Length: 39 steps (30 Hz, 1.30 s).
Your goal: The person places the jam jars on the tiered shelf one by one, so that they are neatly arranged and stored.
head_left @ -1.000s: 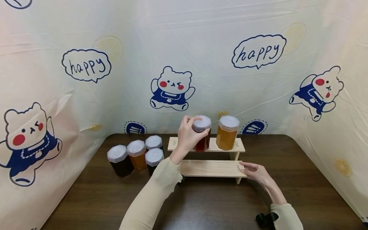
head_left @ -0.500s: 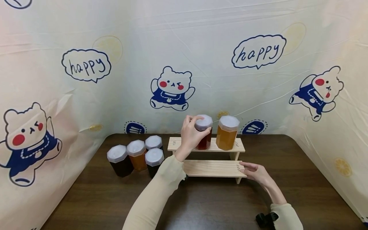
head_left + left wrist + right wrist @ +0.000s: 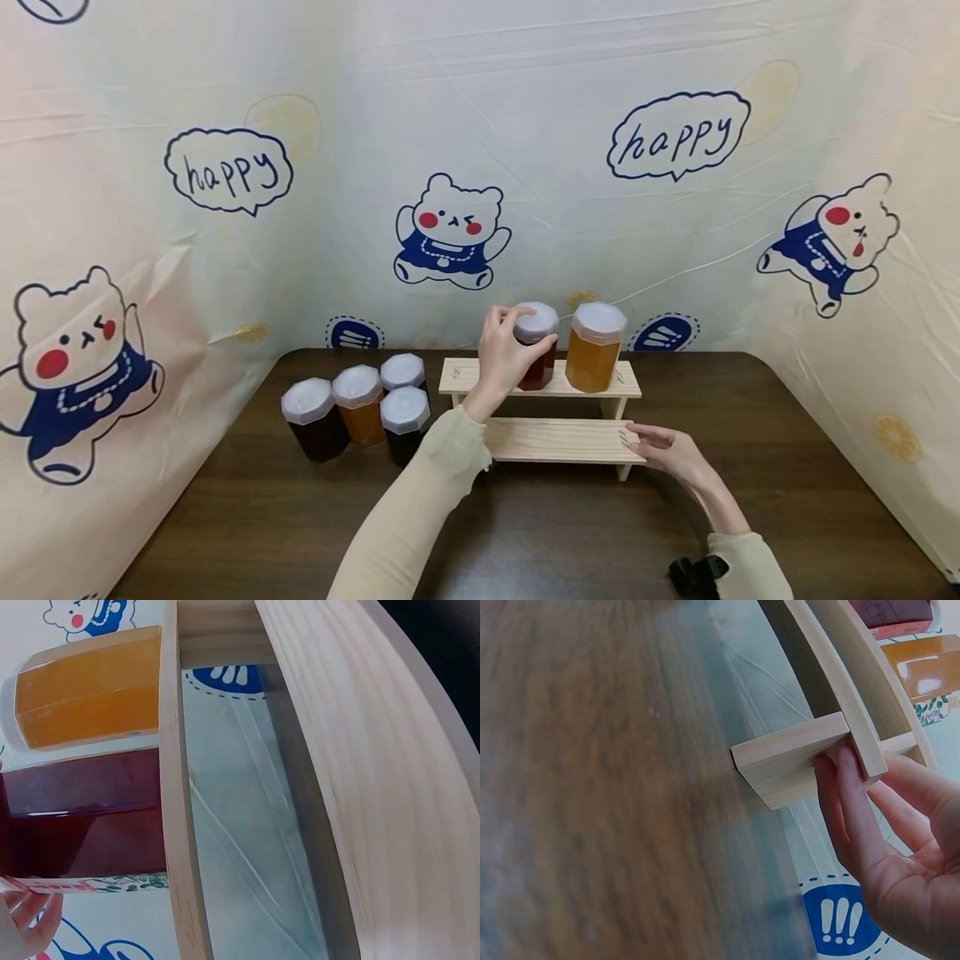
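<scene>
My left hand [image 3: 506, 346] grips a dark red jar [image 3: 537, 371] near its white octagonal lid, thumb in front and fingers behind. The jar stands upright on the upper step of a two-step wooden rack [image 3: 555, 439]. An amber jar [image 3: 592, 362] with the same kind of lid stands on that step, just to the right. In the left wrist view the red jar [image 3: 86, 817] and the amber jar [image 3: 90, 690] show a narrow gap. My right hand [image 3: 673, 454] holds the right end of the lower step; in the right wrist view its fingers [image 3: 859, 806] pinch the board's corner.
Left of the rack several lidded jars stand close together on the brown table [image 3: 300, 533]: two dark ones at the front [image 3: 318, 429], an amber one [image 3: 362, 417], and one partly hidden behind [image 3: 402, 371]. A patterned cloth [image 3: 337, 275] hangs behind and beside the table.
My left hand has moved the red jar a little to the right along the upper step, closer to the amber jar. The right hand keeps its place on the rack.
</scene>
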### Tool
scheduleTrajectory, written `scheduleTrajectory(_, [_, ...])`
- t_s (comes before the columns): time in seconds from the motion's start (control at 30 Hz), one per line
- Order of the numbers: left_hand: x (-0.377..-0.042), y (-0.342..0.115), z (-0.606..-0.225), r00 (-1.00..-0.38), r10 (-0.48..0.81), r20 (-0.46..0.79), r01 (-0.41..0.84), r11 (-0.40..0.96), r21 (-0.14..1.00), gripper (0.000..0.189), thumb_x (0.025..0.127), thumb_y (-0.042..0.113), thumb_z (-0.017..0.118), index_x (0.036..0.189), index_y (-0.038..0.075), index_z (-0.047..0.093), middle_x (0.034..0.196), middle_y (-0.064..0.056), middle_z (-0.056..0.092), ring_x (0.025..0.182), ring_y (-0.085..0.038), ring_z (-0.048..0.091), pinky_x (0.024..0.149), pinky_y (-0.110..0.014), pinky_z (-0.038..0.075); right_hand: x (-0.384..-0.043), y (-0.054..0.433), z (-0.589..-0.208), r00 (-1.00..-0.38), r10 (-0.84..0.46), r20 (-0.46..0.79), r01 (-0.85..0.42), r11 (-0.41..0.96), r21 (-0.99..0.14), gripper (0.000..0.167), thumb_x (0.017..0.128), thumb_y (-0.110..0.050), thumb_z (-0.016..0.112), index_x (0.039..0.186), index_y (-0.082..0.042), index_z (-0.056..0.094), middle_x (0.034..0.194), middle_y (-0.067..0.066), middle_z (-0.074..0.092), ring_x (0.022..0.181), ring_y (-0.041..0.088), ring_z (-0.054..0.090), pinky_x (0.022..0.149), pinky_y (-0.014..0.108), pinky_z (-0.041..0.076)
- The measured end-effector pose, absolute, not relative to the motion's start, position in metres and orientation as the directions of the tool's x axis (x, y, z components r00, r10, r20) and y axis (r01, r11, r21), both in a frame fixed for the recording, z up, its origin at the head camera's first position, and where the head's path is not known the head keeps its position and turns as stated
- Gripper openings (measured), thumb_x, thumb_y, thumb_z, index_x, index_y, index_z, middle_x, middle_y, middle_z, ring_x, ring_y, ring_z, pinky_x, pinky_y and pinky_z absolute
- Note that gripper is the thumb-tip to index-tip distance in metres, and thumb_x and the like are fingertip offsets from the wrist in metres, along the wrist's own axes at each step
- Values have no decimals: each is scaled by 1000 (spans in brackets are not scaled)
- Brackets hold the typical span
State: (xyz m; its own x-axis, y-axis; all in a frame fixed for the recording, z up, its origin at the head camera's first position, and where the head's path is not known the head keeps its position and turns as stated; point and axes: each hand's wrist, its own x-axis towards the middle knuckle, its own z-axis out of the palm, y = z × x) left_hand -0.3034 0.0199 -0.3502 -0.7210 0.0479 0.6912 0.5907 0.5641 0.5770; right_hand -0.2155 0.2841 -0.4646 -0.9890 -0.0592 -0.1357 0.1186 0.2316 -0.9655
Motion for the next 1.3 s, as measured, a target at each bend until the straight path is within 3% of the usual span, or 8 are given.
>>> scheduleTrajectory(0.3, [-300,19,-349,-760,66,646,558,578,596,47,68,38,74,105,15,58,101,-9,46,94,-22,46,74,-35,46,-216,285,-467,-989,-70,-127,107,231,-967,53,80,-20,65,123,4,48,114,15,57,87,3,57,73,25,48])
scheduleTrajectory(0.63, [-290,9,-345,-805,148,575,554,537,636,45,77,30,68,117,14,54,117,-12,43,103,-26,48,84,-37,44,-215,283,-465,-990,-63,-129,111,240,-964,53,80,-20,65,123,4,48,117,19,54,87,3,57,73,25,48])
scheduleTrajectory(1.0, [-277,0,-357,-723,83,685,625,500,599,44,79,17,66,119,7,53,114,-15,47,103,-27,51,84,-39,43,-215,283,-466,-990,-64,-128,109,236,-966,53,80,-19,65,123,5,48,114,16,57,86,3,57,72,24,48])
scheduleTrajectory(1.3, [-264,-10,-358,-711,65,700,633,494,596,38,79,17,66,113,5,56,111,-12,49,104,-24,50,83,-39,44,-216,284,-467,-990,-59,-131,114,237,-965,54,79,-21,66,123,4,48,114,16,57,86,3,57,72,24,48])
